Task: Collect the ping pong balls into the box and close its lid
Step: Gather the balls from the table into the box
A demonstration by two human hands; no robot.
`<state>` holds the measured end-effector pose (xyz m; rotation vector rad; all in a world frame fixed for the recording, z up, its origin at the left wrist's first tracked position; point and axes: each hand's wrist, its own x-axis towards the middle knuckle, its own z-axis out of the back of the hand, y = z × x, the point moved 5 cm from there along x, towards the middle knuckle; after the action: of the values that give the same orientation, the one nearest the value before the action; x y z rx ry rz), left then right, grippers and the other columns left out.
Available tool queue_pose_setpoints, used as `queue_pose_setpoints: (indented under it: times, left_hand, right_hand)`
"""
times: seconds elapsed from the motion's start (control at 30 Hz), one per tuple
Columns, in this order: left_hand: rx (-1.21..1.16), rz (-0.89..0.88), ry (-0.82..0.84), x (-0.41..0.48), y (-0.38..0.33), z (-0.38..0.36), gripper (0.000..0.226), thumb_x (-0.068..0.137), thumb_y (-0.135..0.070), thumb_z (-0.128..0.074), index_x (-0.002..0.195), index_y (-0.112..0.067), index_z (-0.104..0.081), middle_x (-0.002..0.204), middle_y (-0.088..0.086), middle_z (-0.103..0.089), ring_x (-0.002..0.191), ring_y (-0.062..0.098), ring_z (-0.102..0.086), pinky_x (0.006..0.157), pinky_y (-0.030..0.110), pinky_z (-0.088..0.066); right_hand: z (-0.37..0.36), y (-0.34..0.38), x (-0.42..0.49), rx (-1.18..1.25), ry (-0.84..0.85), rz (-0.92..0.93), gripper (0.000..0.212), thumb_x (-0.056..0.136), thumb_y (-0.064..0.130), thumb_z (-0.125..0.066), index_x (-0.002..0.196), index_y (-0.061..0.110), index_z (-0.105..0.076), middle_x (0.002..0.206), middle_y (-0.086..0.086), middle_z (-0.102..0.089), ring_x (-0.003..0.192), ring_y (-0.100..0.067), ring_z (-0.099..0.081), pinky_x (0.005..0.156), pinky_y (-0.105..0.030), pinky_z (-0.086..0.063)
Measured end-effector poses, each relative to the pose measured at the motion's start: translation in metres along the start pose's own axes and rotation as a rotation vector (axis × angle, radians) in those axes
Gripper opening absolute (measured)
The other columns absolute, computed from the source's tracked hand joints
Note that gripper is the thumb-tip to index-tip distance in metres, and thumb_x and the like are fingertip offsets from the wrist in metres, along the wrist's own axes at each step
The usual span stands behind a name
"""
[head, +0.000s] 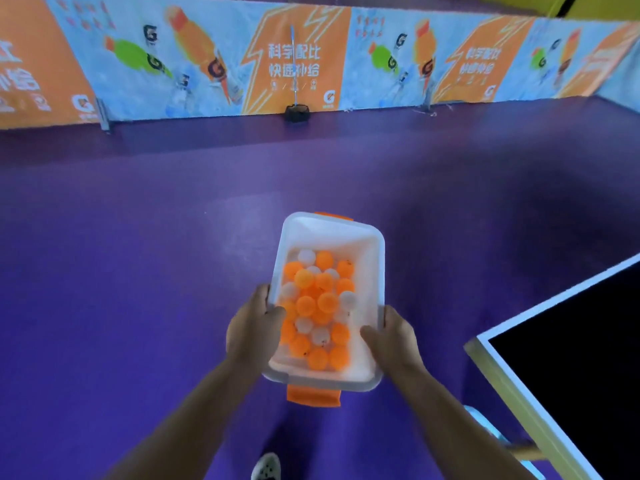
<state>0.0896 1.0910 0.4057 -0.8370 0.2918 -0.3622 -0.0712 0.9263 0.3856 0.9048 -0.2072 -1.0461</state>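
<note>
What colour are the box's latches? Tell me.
Orange; the head view shows the near latch of the box best.

One box [372,263] was counted. In it about sixteen orange balls [327,302] and about eight white balls [306,257] were counted, with some hidden. Two orange clips [313,396] were seen, at its 12 and 6 o'clock ends. Two hands were seen: the left hand [251,327] at 8 o'clock, the right hand [391,332] at 4 o'clock. One table [571,341] and one shoe [266,467] were counted.

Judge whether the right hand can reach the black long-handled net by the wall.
Probably not: the right hand grips the translucent plastic box, and the black long-handled net stands far across the purple floor.
</note>
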Motion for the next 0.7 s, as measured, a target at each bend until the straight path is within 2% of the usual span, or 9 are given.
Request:
queue_pose_setpoints:
  times: [0.1, 0.2, 0.3, 0.43, 0.5, 0.7]
  left_hand:
    - [0.003, -0.023, 0.058, 0.062, -0.022, -0.013, 0.025, 0.083, -0.017, -0.049, 0.107, -0.023, -0.054, 0.083, -0.002, -0.060, 0.080, 0.029, -0.055, 0.066, 0.036, -0.042]
    - [-0.016, -0.051, 0.142, 0.109, -0.047, -0.043, 0.031, 0.081, -0.020, -0.048, 0.112, -0.022, -0.055, 0.090, -0.003, -0.060, 0.085, 0.028, -0.057, 0.071, 0.036, -0.044]
    - [-0.024, -0.072, 0.210, 0.150, -0.071, -0.084, 0.031, 0.083, -0.018, -0.047, 0.114, -0.021, -0.054, 0.089, -0.005, -0.057, 0.081, 0.023, -0.052, 0.071, 0.034, -0.043]
    - [-0.018, -0.078, 0.253, 0.205, -0.110, -0.138, 0.037, 0.078, -0.026, -0.044, 0.112, -0.021, -0.056, 0.082, -0.006, -0.055, 0.079, 0.022, -0.051, 0.069, 0.033, -0.041]
    - [-0.010, -0.067, 0.268, 0.234, -0.136, -0.168, 0.029, 0.083, -0.018, -0.048, 0.111, -0.021, -0.056, 0.076, -0.008, -0.053, 0.079, 0.023, -0.051, 0.068, 0.034, -0.041]
    - [0.013, -0.142, 0.316, 0.322, -0.245, -0.259, 0.029, 0.083, -0.019, -0.050, 0.111, -0.022, -0.056, 0.089, 0.000, -0.062, 0.085, 0.027, -0.058, 0.071, 0.036, -0.046]
  right_hand:
    - [0.002, 0.016, 0.043, 0.032, -0.060, -0.075, 0.020, 0.081, 0.015, -0.058, 0.101, 0.011, -0.057, 0.084, 0.002, -0.059, 0.078, -0.020, -0.054, 0.064, -0.028, -0.040]
    - [0.015, 0.016, 0.083, 0.039, -0.129, -0.144, 0.012, 0.080, 0.015, -0.059, 0.090, 0.014, -0.054, 0.072, 0.010, -0.054, 0.077, -0.021, -0.053, 0.065, -0.030, -0.042]
    - [0.032, 0.009, 0.128, 0.057, -0.171, -0.210, 0.011, 0.078, 0.015, -0.059, 0.088, 0.011, -0.055, 0.073, 0.008, -0.055, 0.073, -0.019, -0.054, 0.066, -0.033, -0.046]
    - [0.057, -0.003, 0.200, 0.085, -0.203, -0.253, 0.011, 0.077, 0.014, -0.059, 0.087, 0.011, -0.058, 0.075, 0.005, -0.060, 0.073, -0.019, -0.056, 0.066, -0.035, -0.049]
    - [0.074, -0.008, 0.242, 0.121, -0.207, -0.264, 0.013, 0.077, 0.014, -0.058, 0.089, 0.012, -0.059, 0.079, 0.003, -0.062, 0.075, -0.018, -0.058, 0.067, -0.035, -0.051]
    - [0.159, -0.016, 0.369, 0.156, -0.267, -0.267, 0.010, 0.077, 0.015, -0.058, 0.087, 0.015, -0.057, 0.080, 0.004, -0.062, 0.070, -0.011, -0.057, 0.060, -0.031, -0.049]
